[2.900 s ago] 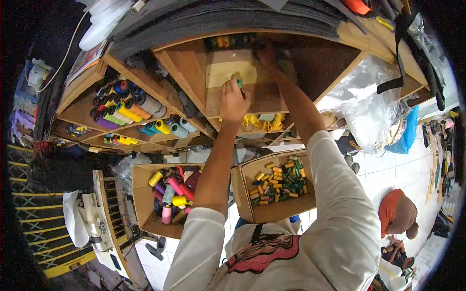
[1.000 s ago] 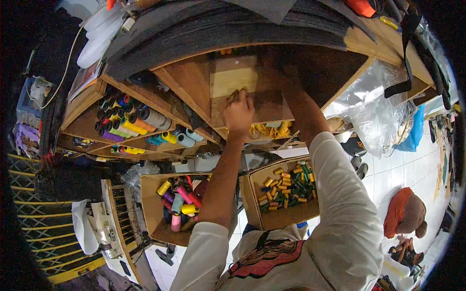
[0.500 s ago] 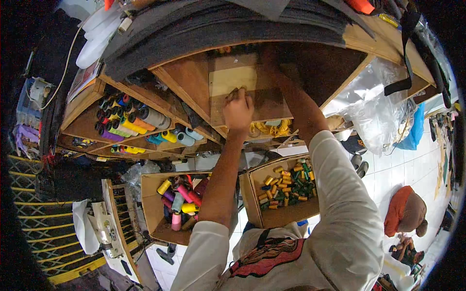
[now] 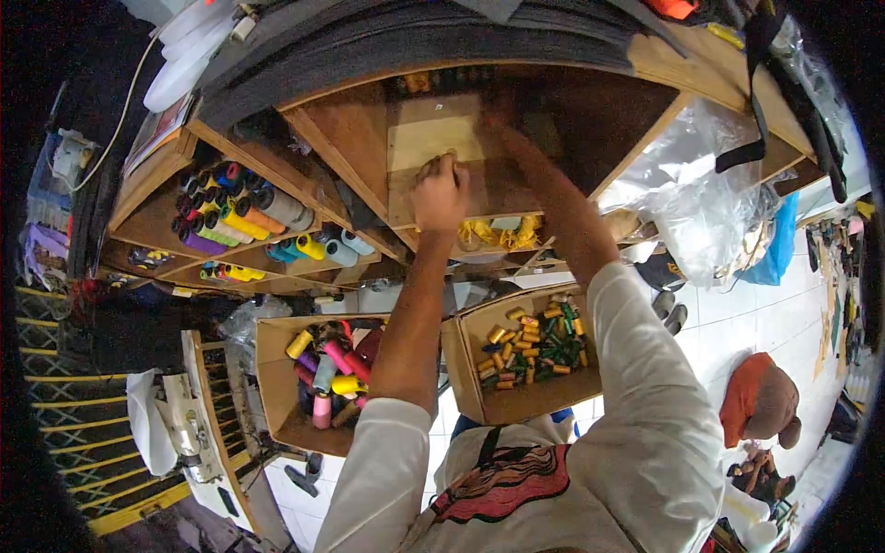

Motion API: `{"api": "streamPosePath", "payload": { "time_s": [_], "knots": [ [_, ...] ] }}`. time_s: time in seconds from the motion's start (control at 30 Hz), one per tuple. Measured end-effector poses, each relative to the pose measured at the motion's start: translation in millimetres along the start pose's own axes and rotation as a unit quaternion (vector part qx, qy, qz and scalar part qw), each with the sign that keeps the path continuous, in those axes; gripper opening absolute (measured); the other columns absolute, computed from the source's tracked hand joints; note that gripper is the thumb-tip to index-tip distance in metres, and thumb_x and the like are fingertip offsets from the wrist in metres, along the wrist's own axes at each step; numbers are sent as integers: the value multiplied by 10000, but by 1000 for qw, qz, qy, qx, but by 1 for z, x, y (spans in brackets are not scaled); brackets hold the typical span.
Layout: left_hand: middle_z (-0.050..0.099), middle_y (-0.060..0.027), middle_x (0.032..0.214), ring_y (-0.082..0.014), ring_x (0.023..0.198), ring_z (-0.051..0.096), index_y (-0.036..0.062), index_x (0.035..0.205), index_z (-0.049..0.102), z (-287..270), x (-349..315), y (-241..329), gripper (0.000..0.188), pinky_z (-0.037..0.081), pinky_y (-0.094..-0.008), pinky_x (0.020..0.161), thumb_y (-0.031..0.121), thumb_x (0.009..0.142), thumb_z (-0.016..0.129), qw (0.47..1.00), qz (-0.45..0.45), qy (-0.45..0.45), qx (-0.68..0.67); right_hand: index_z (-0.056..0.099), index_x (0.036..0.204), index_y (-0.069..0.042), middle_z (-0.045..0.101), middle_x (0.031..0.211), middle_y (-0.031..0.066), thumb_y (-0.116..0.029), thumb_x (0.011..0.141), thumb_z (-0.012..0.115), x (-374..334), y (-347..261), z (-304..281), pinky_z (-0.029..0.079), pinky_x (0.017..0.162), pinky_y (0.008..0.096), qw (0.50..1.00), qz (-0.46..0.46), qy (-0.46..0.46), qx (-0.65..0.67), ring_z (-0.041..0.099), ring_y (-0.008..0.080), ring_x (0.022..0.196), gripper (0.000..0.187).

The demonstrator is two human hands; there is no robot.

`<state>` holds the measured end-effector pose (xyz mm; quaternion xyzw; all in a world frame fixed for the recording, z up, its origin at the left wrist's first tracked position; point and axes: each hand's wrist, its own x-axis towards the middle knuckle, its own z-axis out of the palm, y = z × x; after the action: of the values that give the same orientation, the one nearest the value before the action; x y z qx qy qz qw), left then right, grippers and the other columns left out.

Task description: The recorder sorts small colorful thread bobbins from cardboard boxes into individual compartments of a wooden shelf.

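Note:
Inside a wide wooden compartment, my left hand rests low near its front edge, fingers curled in. Whatever those fingers hold, if anything, is hidden. A pale board lies just beyond that hand. Farther in, my right hand reaches toward the back; shadow and blur hide its fingers. A row of small thread spools stands in the dark at the rear of the compartment. Yellow bundles show in an opening below my hands.
Beneath my arms stand a carton of mixed coloured thread cones and another carton of small yellow and green spools. Shelves with thread cones are at left. Clear plastic hangs at right. Dark cloth covers the top.
The view has shifted slightly, and more of the spools at the back now show. My right hand remains deep in the compartment; my left stays curled near its front.

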<state>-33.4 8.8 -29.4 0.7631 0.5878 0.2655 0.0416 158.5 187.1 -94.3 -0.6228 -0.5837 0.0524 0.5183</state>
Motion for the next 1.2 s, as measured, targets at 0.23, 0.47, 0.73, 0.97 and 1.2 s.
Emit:
{"api": "streamPosePath", "payload": {
  "time_s": [0.23,0.47,0.73,0.97,1.2],
  "knots": [
    [554,-129,518,-258,423,549,112,1109,603,-1,-4,-14,300,475,-408,429,280,905,462,998,-13,56,33,544,1149,-2,571,1086,172,-104,885,565,-199,-110,-125,423,902,370,978,-25,-19,206,548,337,1027,284],
    [585,-105,552,-241,429,542,91,1161,583,3,-12,-21,378,463,-389,427,358,930,449,1000,-24,-17,-10,456,1021,-41,514,944,70,-267,942,575,-402,-95,-287,456,712,316,914,320,20,249,506,153,787,268],
    [672,-94,1048,-223,977,637,57,1220,551,-7,-57,-35,355,497,-349,860,283,951,496,890,-64,-7,-452,436,1126,-75,527,972,42,-291,916,611,-442,-103,-352,440,663,250,856,452,12,248,536,113,821,347],
    [633,-110,1100,-197,975,630,81,1209,542,24,-224,5,363,508,-362,814,342,964,485,797,-106,-385,-453,451,1233,-100,562,1029,46,-263,899,634,-455,-96,-371,442,735,262,841,468,-46,269,547,114,870,414],
    [593,-127,1174,-261,1094,565,55,1274,479,150,-334,-16,490,438,-384,919,386,917,535,731,13,-677,-87,415,1292,-84,586,1025,71,-323,903,610,-458,-96,-395,443,792,296,840,476,-126,230,551,134,892,496]
  ]
}}
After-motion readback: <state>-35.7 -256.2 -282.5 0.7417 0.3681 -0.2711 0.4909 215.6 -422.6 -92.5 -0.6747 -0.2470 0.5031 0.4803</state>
